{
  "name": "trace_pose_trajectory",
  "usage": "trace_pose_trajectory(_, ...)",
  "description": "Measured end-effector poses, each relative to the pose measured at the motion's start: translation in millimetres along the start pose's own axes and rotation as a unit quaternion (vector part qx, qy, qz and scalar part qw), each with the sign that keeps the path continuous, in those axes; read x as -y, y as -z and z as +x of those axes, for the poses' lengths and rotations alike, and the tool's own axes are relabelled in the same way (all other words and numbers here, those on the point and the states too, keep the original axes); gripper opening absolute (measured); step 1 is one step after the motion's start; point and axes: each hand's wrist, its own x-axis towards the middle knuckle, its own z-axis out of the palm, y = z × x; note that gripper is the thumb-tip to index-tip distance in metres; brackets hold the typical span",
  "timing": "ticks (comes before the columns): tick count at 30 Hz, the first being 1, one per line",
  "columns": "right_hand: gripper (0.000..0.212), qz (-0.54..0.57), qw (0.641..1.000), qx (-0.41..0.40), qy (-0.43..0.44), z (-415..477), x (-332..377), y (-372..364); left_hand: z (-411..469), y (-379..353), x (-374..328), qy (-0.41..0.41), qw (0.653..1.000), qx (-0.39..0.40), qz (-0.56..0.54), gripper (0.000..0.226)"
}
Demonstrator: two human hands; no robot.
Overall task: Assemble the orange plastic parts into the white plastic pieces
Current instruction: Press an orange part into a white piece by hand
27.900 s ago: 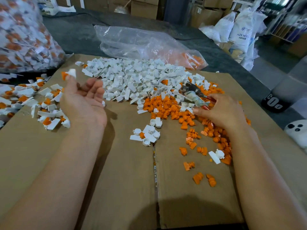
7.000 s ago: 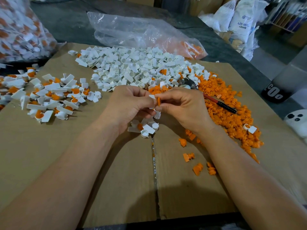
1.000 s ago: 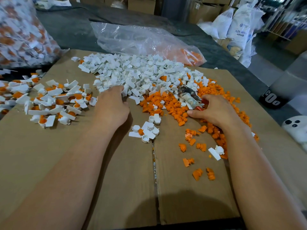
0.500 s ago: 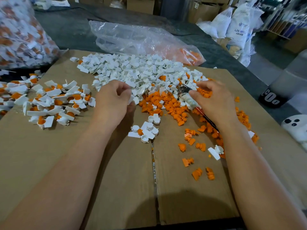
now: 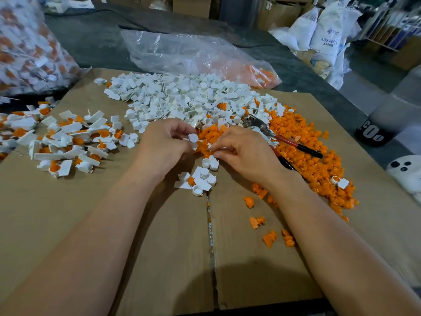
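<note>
My left hand (image 5: 165, 144) pinches a small white plastic piece (image 5: 193, 139) over the middle of the cardboard. My right hand (image 5: 245, 153) is close beside it with fingers curled; what its fingertips hold is hidden, perhaps an orange part. Behind the hands lies a big heap of white pieces (image 5: 182, 99). Loose orange parts (image 5: 307, 151) spread to the right. A pile of assembled white-and-orange pieces (image 5: 68, 140) sits at the left.
Red-handled pliers (image 5: 284, 140) lie on the orange parts right of my right hand. A small cluster of white pieces (image 5: 200, 179) lies below the hands. A clear plastic bag (image 5: 193, 55) lies behind the heap, a full bag (image 5: 27, 51) at far left. Cardboard sheet (image 5: 159, 247) covers the table.
Both hands have left the heaps and come together at the centre. My left hand now holds a white piece, and my right hand moved left from the pliers area.
</note>
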Motion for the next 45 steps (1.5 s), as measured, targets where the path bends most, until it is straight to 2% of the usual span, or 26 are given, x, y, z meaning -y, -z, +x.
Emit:
trace_pose_trajectory(3,0.016,-0.014,1.0,-0.011,-0.003,0.2,0.1,-0.3,-1.8,0.3,-0.2,-0.004,1.0,0.009,-0.012,0.034)
trace_pose_trajectory(8,0.012,-0.021,1.0,-0.013,-0.008,0.0,-0.7,-1.8,-1.4,-0.2,-0.9,0.029,0.998,0.01,-0.05,0.028)
trace_pose_trajectory(12,0.005,0.084,0.988,-0.129,-0.024,-2.6,5.7,2.6,-2.9,-1.8,-0.8,0.008,0.999,0.002,-0.035,0.028)
trace_pose_trajectory(15,0.005,0.145,0.974,-0.171,-0.025,-4.8,10.0,1.8,-5.3,-5.3,-0.9,-0.015,1.0,0.016,-0.014,0.027)
trace_pose_trajectory(17,0.005,0.177,0.968,-0.175,-0.031,-4.8,11.1,0.6,-6.3,-6.6,-0.9,-0.021,0.999,0.027,-0.019,0.025)
trace_pose_trajectory(21,0.027,0.227,0.956,-0.179,-0.045,-4.1,11.2,0.3,-7.9,-7.5,-1.5,-0.016,0.998,0.032,-0.042,0.021)
trace_pose_trajectory(23,0.031,0.231,0.956,-0.175,-0.043,-4.8,11.3,-0.2,-6.7,-7.8,-2.3,-0.011,0.999,0.02,-0.04,0.022)
trace_pose_trajectory(27,0.029,0.246,0.951,-0.183,-0.041,-5.1,10.5,0.8,-6.0,-7.3,-4.1,-0.001,0.995,0.035,-0.089,0.021)
trace_pose_trajectory(32,0.031,0.24,0.953,-0.182,-0.04,-5.8,11.5,-0.6,-4.8,-6.9,-2.2,-0.009,0.998,0.031,-0.06,0.033)
trace_pose_trajectory(37,0.031,0.239,0.956,-0.168,-0.034,-6.4,12.8,0.0,-4.6,-6.8,-1.4,-0.01,0.997,0.061,-0.043,0.042)
trace_pose_trajectory(45,0.026,0.259,0.948,-0.18,-0.032,-7.9,15.6,1.8,-4.9,-7.6,-1.9,-0.003,0.996,0.051,-0.067,0.022)
